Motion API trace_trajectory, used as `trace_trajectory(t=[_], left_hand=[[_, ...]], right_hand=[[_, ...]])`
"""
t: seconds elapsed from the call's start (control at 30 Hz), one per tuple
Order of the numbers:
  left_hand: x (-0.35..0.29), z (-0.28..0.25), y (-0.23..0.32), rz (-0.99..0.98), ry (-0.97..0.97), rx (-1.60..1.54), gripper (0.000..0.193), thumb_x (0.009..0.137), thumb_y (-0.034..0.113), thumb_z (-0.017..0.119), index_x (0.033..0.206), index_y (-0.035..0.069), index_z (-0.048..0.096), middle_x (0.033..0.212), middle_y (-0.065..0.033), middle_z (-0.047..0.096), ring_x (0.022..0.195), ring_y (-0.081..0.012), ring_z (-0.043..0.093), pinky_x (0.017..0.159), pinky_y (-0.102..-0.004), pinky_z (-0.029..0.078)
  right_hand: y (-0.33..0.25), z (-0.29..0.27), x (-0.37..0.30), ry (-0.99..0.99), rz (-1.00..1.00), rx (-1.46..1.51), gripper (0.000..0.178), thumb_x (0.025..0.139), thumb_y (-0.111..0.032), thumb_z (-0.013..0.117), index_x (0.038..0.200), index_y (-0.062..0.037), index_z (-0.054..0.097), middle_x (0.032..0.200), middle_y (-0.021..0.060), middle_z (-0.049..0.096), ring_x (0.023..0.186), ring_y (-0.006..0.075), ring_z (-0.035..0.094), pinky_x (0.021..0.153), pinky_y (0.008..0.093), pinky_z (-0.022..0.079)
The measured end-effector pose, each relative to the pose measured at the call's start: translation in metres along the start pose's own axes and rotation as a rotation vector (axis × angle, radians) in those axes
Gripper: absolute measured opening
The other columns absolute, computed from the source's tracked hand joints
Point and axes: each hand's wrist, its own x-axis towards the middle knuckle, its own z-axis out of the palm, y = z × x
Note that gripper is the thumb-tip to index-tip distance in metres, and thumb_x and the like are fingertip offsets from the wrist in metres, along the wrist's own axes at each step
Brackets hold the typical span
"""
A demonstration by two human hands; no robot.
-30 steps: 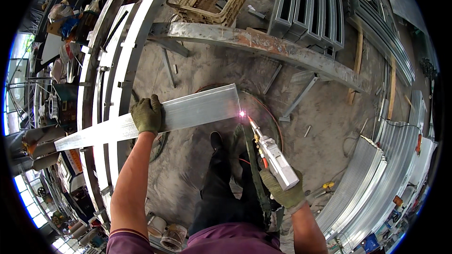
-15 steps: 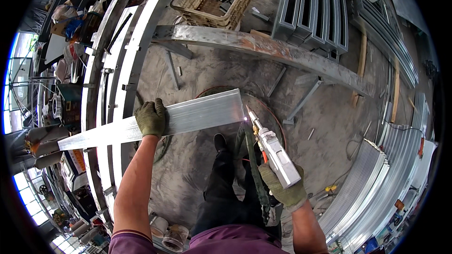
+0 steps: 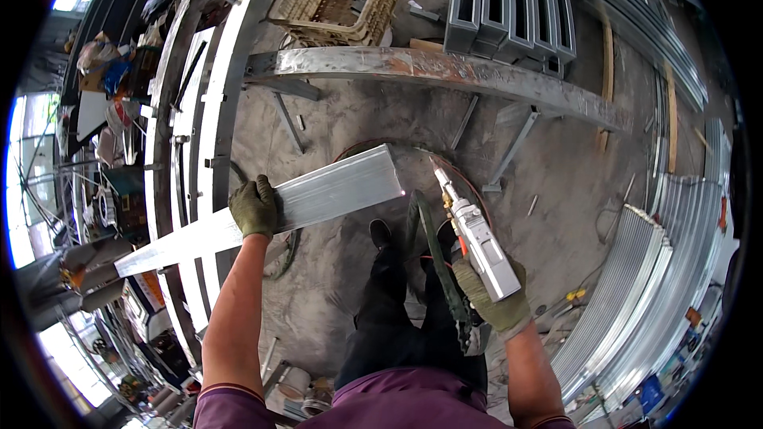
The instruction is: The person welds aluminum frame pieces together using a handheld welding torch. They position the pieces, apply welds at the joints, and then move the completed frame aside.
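My left hand (image 3: 254, 206), in an olive work glove, is closed over a long rectangular metal tube (image 3: 338, 191). The tube slants across the steel rails at my left, its wide free end out over the floor. A tiny pinkish glow sits at that end's near corner. In my gloved right hand (image 3: 497, 298) is a white and silver handheld welding gun (image 3: 482, 250), gripped at its rear. Its thin nozzle points up and left, apart from the tube's end. A dark sheathed hose (image 3: 435, 270) hangs from the gun, looping in front of my legs.
A steel beam on legs (image 3: 445, 66) spans the far side. Behind it stand a yellowish plastic crate (image 3: 338, 30) with metal offcuts and a stack of rectangular metal frames (image 3: 509, 12). Bundled metal profiles (image 3: 624, 294) lie at right; long steel rails (image 3: 214, 127) run along my left.
The welding gun's nozzle has pulled away to the right from the tube's corner. The bright spot there has shrunk to a faint glow. My left hand keeps its grip; the view has shifted slightly.
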Motion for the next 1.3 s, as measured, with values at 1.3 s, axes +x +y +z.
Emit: trace_trajectory(t=[1.3], left_hand=[[0.007, -0.012, 0.011, 0.085, 0.006, -0.179, 0.032, 0.099, 0.028, 0.057, 0.077, 0.007, 0.066, 0.082, -0.0148, 0.068, 0.087, -0.0385, 0.063, 0.093, -0.0524, 0.044]], right_hand=[[-0.008, -0.015, 0.431, 0.324, 0.255, 0.230, 0.065, 0.085, -0.035, 0.086, 0.132, 0.0045, 0.064, 0.122, 0.0121, 0.071, 0.107, 0.0218, 0.066, 0.095, 0.0338, 0.053]])
